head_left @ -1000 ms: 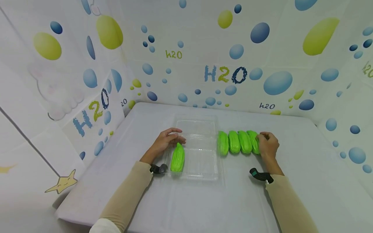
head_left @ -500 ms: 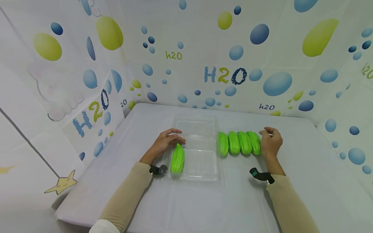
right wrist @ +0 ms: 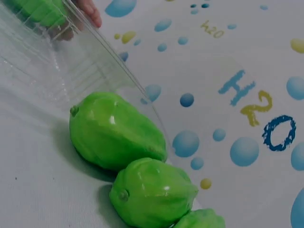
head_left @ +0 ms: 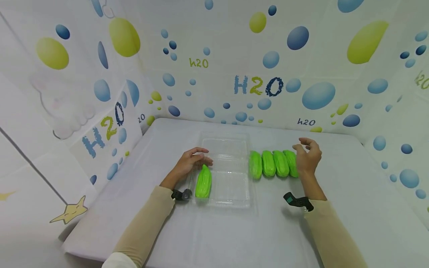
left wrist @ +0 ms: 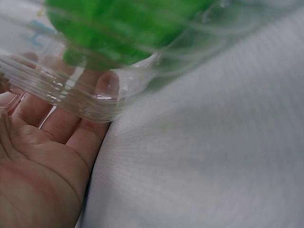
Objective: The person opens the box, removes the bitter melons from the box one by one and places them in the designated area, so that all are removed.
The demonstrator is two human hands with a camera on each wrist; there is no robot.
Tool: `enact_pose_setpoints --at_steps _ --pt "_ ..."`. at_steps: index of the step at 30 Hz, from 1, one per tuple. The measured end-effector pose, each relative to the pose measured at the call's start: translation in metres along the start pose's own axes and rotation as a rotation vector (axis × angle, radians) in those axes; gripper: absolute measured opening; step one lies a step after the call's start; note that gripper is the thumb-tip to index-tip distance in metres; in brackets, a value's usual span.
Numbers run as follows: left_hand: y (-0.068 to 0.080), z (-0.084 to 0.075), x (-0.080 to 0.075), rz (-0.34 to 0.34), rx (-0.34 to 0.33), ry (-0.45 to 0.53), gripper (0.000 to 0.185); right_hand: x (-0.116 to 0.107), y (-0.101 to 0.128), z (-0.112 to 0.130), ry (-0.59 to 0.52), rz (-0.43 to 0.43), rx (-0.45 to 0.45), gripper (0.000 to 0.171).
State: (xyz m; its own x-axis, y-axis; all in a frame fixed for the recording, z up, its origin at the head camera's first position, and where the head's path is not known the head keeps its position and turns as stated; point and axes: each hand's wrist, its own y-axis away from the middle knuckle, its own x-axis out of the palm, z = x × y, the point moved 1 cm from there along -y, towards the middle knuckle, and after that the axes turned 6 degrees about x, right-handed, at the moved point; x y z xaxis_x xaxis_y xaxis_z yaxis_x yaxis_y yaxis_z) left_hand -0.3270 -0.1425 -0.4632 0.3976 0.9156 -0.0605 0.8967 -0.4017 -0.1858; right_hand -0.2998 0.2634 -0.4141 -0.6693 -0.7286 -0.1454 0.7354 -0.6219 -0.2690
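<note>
In the head view, an open clear plastic clamshell box (head_left: 231,188) lies on the table. A glossy green papaya-like fruit (head_left: 203,181) lies in its near half, along the left side. My left hand (head_left: 187,163) holds the box at its left side near the hinge; the left wrist view shows fingers (left wrist: 61,123) passing behind the clear wall. Several more such green fruits (head_left: 268,163) stand in a row right of the box. Above the row's right end, my right hand (head_left: 308,158) is raised with loosely bent fingers, nothing in it, partly covering the last fruit.
A white cloth covers the table (head_left: 214,238). Patterned white sheets (head_left: 214,96) stand behind and at both sides. In the right wrist view, the leftmost fruit of the row (right wrist: 114,130) sits right at the box's clear wall (right wrist: 118,66).
My right hand has left the rightmost green fruit, shifting right, then rising and coming back left over it. The left hand, the box and the fruits stay in place.
</note>
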Motion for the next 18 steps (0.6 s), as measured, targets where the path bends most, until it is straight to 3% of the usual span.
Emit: enact_pose_setpoints --at_steps 7,18 --pt "0.0 0.0 0.0 -0.01 -0.002 0.012 0.036 0.007 0.013 0.022 -0.073 0.088 0.002 0.03" --pt "0.0 0.001 0.0 -0.005 0.005 -0.002 0.037 0.019 0.034 0.039 -0.085 0.232 -0.02 0.028"
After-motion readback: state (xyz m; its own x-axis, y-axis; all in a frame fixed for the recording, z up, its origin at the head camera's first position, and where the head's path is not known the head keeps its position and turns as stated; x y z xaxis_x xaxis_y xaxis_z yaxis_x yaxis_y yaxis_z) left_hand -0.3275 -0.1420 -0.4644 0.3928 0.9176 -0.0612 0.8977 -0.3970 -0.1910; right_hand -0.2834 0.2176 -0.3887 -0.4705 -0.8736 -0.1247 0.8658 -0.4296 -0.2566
